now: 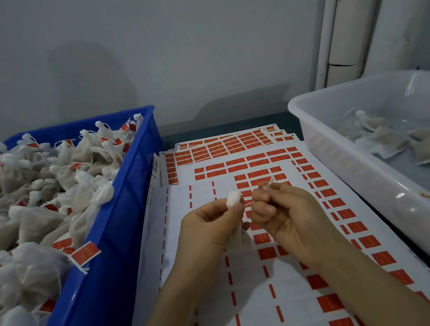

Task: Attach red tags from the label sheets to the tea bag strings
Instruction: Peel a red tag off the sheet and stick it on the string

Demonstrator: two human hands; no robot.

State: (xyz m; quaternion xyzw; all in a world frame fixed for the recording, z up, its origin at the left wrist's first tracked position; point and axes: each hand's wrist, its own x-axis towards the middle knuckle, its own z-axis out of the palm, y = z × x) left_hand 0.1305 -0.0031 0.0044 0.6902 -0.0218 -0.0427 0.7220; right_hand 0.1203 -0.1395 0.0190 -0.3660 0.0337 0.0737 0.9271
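Observation:
My left hand [209,223] holds a white tea bag [234,199] by its gathered neck, and the bag's body hangs below my fingers. My right hand [284,211] pinches the bag's thin string [269,182] just to the right of it, fingers curled. Both hands hover over white label sheets [246,278] that carry red tags [329,303] in rows, with many slots peeled bare.
A blue crate [107,252] at the left is heaped with tagged tea bags. A translucent white tub [368,179] at the right holds several untagged bags. More label sheets [222,146] lie fanned out further back. A grey wall and white pipes stand behind.

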